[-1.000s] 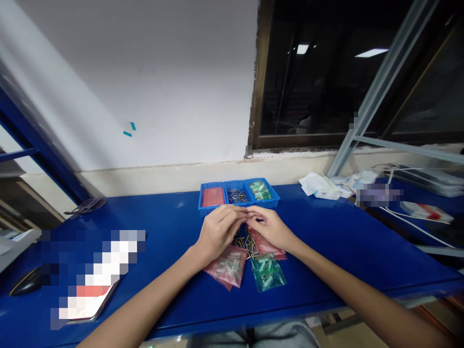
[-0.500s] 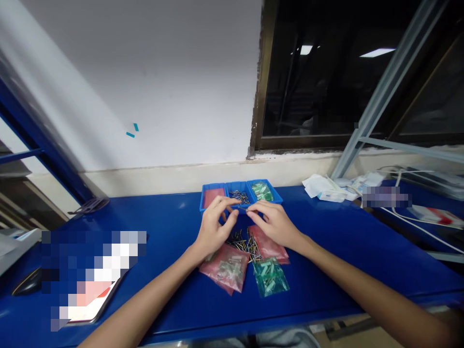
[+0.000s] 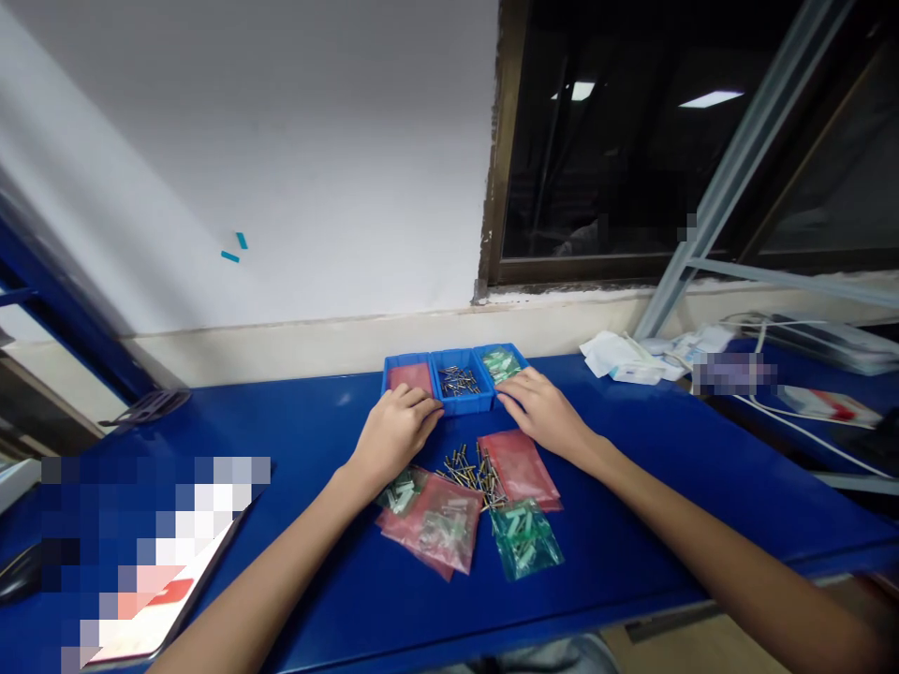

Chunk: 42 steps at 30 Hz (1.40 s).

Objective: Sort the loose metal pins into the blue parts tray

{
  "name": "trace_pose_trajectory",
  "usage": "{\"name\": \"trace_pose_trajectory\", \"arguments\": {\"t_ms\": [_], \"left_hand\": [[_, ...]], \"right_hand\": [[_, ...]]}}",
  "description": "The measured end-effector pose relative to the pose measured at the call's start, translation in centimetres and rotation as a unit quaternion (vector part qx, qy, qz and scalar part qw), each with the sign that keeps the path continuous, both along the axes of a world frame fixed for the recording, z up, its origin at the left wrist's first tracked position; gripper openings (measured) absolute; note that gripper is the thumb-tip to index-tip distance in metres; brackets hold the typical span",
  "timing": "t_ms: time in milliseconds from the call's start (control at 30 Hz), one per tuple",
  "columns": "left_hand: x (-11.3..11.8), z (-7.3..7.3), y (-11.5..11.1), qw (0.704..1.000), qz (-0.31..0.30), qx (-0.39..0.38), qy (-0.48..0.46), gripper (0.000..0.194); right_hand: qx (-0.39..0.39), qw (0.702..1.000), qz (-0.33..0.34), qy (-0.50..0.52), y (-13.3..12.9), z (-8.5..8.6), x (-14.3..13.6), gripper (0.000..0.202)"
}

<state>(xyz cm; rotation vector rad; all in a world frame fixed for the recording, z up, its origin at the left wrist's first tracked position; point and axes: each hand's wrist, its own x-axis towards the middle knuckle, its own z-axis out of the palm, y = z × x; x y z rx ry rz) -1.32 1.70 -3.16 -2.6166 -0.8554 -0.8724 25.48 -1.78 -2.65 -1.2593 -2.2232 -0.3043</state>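
Observation:
Three small blue bins stand side by side by the wall. My left hand [image 3: 399,426] is closed at the front of the left bin [image 3: 388,367], its fingertips curled at the corner beside the middle bin [image 3: 466,406]. Across from it, my right hand [image 3: 546,409] has its fingers over the front of the right bin [image 3: 518,352] and its thumb in front. Red bags lie in the left bin, loose metal pins [image 3: 460,380] in the middle one, and green bags [image 3: 500,363] in the right one. Thumb contact is partly hidden on the left.
Below my hands lie a pile of metal pins [image 3: 484,482], a red bag [image 3: 521,468], a green bag with pale pieces [image 3: 526,541] and overlapping red bags [image 3: 442,524]. White papers [image 3: 625,358] and cables lie right; a blurred tablet-like object [image 3: 151,627] and a black mouse [image 3: 21,571] left.
My hands have come apart from over the bins' front, where they held a small thin pin between them. Each is now at an outer bin. The view has shifted slightly.

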Motion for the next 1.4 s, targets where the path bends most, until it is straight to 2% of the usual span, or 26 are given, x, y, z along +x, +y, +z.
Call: {"name": "trace_pose_trajectory", "arguments": {"t_ms": [167,267,400,567,700,867,1067,1200,1400], "left_hand": [[0.2,-0.5,0.6,1.000,0.017,-0.001,-0.006,0.023],[0.2,-0.8,1.6,1.000,-0.007,-0.004,-0.006,0.022],[0.4,-1.0,2.5,0.997,-0.035,-0.048,-0.043,0.023],[0.9,-0.8,2.7,0.987,-0.071,-0.111,-0.095,0.022],[0.8,-0.8,2.6,0.984,-0.076,-0.121,-0.104,0.019],[0.8,-0.6,3.0,0.987,-0.084,-0.114,-0.070,0.018],[1.2,0.3,4.0,0.981,-0.097,-0.164,-0.036,0.016],[1.3,0.3,4.0,0.983,-0.091,-0.152,-0.041,0.018],[1.2,-0.1,4.3,0.984,-0.095,-0.146,-0.023,0.019]], "right_hand": [[0.007,1.000,0.000,-0.004,0.0,-0.8,-0.1,0.028],[0.005,1.000,-0.006,-0.014,0.2,-0.9,-0.5,0.029],[0.004,0.999,-0.016,-0.035,0.2,-1.1,-0.6,0.029],[-0.010,1.000,0.006,-0.016,0.4,-0.9,-0.3,0.023],[-0.022,1.000,0.015,-0.009,0.5,-0.7,-0.1,0.024],[-0.032,0.999,0.014,-0.017,0.3,-0.1,0.0,0.025],[-0.048,0.995,0.012,-0.085,-1.2,0.2,0.1,0.037],[-0.047,0.997,0.020,-0.055,-1.7,-0.4,0.3,0.043],[-0.055,0.998,0.021,-0.033,-1.7,-0.8,0.4,0.039]]}}
